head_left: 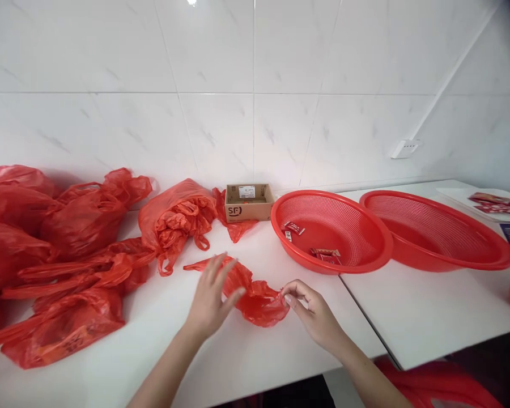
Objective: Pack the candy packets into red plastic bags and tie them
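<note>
A thin red plastic bag (261, 309) lies on the white table in front of me, its mouth partly spread. My right hand (312, 311) pinches the bag's right edge between thumb and fingers. On the other side, my left hand (212, 297) is at the bag's left part with its fingers apart; whether it touches the plastic I cannot tell. Just beyond, to the right, stands a red plastic basket (365, 226) with a few small red-wrapped packets (325, 255) inside.
Filled red bags (85, 212) crowd the left side. A bundle of red bags (178, 218) lies near a small cardboard box (249, 211) by the wall. Farther right are a second red basket (433, 260) and a tray with red packets (495, 203). A table seam (369, 323) runs right of me.
</note>
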Demonstrator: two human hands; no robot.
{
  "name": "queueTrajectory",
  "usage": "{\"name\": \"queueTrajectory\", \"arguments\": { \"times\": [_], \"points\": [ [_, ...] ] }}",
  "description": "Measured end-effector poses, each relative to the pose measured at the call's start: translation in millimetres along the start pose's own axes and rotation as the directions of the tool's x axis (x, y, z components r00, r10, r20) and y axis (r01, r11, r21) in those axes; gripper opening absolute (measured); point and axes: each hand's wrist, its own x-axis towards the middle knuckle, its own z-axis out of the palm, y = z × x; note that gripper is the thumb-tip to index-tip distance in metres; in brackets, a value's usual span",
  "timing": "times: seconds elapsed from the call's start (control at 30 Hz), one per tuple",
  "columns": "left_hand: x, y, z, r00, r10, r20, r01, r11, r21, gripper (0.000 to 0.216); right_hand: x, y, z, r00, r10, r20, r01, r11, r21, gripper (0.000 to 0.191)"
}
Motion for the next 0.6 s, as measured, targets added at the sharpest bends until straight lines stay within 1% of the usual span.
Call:
{"name": "queueTrajectory", "arguments": {
  "times": [0.03,0.07,0.1,0.13,0.2,0.27,0.37,0.43,0.47,0.5,0.57,0.6],
  "points": [
    [-7.1,7.4,7.2,0.995,0.041,0.095,-0.037,0.998,-0.047,0.062,0.0,1.5,1.7,1.000,0.000,-0.030,0.001,1.000,0.029,0.022],
    [-12.3,12.2,13.8,0.984,0.059,0.170,-0.048,0.996,-0.069,0.065,0.1,3.0,3.4,0.998,-0.001,-0.066,0.005,0.999,0.047,0.023],
    [-15.5,14.6,19.2,0.975,0.047,0.219,-0.033,0.997,-0.066,0.066,0.0,4.6,4.7,0.995,0.000,-0.103,0.006,0.999,0.052,0.023],
    [-16.8,15.2,22.8,0.970,0.013,0.244,-0.002,0.999,-0.047,0.062,-0.3,6.4,5.2,0.990,0.005,-0.141,0.001,0.999,0.046,0.024],
    [-15.4,12.5,24.4,0.965,-0.089,0.247,0.089,0.996,0.011,0.041,-2.3,9.9,2.5,0.978,0.025,-0.208,-0.022,1.000,0.019,0.025],
    [-12.0,7.4,19.5,0.956,-0.180,0.230,0.170,0.983,0.065,0.022,-5.9,13.6,-5.2,0.962,0.050,-0.268,-0.049,0.999,0.008,0.027],
    [-10.0,3.4,7.7,0.945,-0.245,0.216,0.232,0.969,0.085,0.020,-12.6,18.7,-21.0,0.929,0.075,-0.363,-0.072,0.997,0.024,0.029],
    [-10.4,7.8,2.7,0.945,-0.257,0.201,0.247,0.966,0.075,0.019,-16.1,21.2,-29.0,0.912,0.104,-0.397,-0.094,0.995,0.045,0.029],
    [-10.1,12.8,2.4,0.951,-0.242,0.191,0.235,0.970,0.060,0.022,-17.3,21.8,-30.9,0.911,0.123,-0.393,-0.107,0.992,0.061,0.030],
    [-9.1,19.4,3.9,0.962,-0.207,0.180,0.204,0.978,0.036,0.031,-17.9,21.8,-31.2,0.916,0.141,-0.376,-0.120,0.990,0.080,0.031],
    [-4.1,35.6,11.9,0.980,-0.101,0.170,0.111,0.993,-0.048,0.059,-17.7,20.2,-27.5,0.934,0.164,-0.319,-0.133,0.984,0.117,0.032],
    [-0.3,43.5,17.9,0.982,-0.054,0.182,0.077,0.990,-0.120,0.067,-17.0,18.8,-24.3,0.942,0.166,-0.291,-0.132,0.983,0.130,0.032]
  ]
}}
